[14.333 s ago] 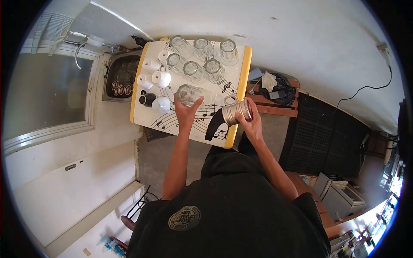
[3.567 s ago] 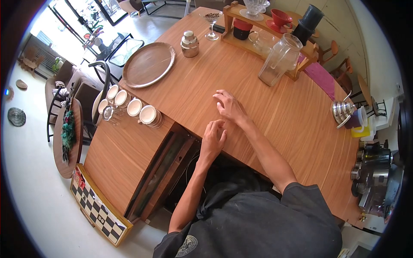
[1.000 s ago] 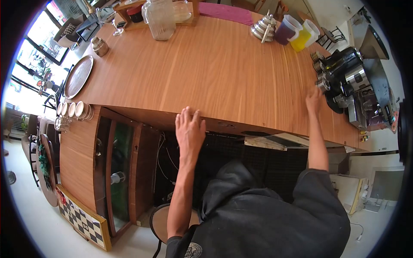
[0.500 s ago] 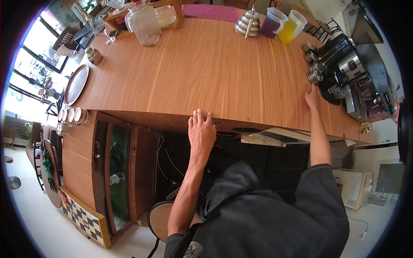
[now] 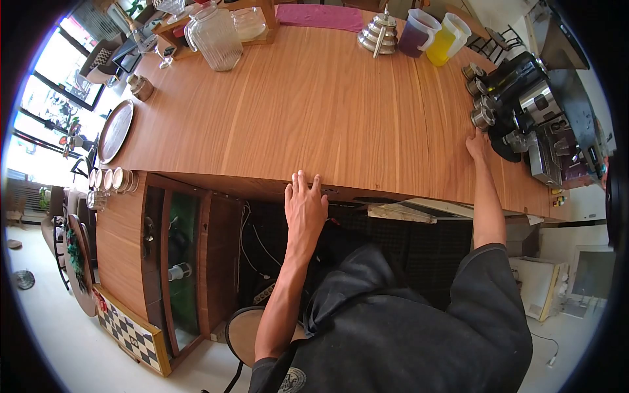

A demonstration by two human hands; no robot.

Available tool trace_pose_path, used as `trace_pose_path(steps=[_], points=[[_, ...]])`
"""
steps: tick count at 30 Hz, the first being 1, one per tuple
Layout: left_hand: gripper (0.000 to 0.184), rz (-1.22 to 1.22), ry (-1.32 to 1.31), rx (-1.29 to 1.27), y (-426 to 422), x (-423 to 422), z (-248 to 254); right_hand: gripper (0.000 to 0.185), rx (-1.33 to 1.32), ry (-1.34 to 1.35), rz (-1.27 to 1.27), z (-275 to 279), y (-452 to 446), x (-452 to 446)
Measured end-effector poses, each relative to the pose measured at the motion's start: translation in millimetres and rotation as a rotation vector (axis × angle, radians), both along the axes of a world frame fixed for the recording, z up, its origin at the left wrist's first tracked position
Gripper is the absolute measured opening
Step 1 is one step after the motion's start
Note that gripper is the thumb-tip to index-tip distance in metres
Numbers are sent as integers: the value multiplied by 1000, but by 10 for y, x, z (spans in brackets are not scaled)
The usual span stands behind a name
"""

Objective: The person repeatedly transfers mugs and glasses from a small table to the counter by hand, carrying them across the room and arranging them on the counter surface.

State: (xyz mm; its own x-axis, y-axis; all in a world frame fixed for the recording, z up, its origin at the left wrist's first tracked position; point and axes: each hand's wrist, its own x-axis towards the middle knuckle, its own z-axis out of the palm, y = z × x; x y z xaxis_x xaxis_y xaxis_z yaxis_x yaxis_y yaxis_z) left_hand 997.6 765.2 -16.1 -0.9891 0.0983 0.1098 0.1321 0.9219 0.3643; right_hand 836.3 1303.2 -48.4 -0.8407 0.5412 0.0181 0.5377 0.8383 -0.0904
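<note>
My left hand [image 5: 305, 206] rests on the near edge of the wooden counter [image 5: 314, 118], its fingers stretched out over the rim and nothing in it. Over on the right, my right hand [image 5: 478, 143] lies on the counter beside the coffee machine. Its fingers point at the base of the nearest small metal cup [image 5: 483, 118] and seem to touch it. They look stretched out rather than wrapped round the cup. More small metal cups [image 5: 473, 71] stand in a row behind that one.
A black and silver coffee machine [image 5: 540, 101] stands at the right. Along the back are a purple pitcher [image 5: 415, 39], a yellow pitcher [image 5: 447, 42], a silver pot [image 5: 379, 36], a pink cloth [image 5: 319, 16] and a glass jug [image 5: 216, 39]. A round tray [image 5: 116, 131] lies left.
My hands have barely moved; the right hand stays by the nearest metal cup. The whole view has shifted very slightly.
</note>
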Motion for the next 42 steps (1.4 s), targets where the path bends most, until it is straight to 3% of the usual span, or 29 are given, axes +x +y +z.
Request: trace_pose_path(steps=[10,13,16,25,29,31,33,35,37,42], points=[[45,9,-7,42,-48,-28,27,68,-17,-39,21,23,19,13],[45,22,12,26,-21,-8,26,64,185,154,130,-535,406,-139],[46,32,33,22,-5,-8,2,57,243,14,61,-227,27,21],[44,140,-42,43,165,11,48,47,362,149,124,-275,-219,235],[42,223,18,-21,314,-13,-32,43,214,137,165,-68,-274,394],[41,248,71,-11,484,-31,74,35,-69,386,241,-3,-200,439],[42,250,25,273,735,-81,184,33,-24,499,284,88,-105,452],[42,228,127,286,1117,-140,134,32,19,603,336,188,19,383],[42,106,116,498,1648,-232,186,38,61,730,410,246,154,311],[42,-91,88,656,2996,-544,32,43,18,761,640,303,553,53]])
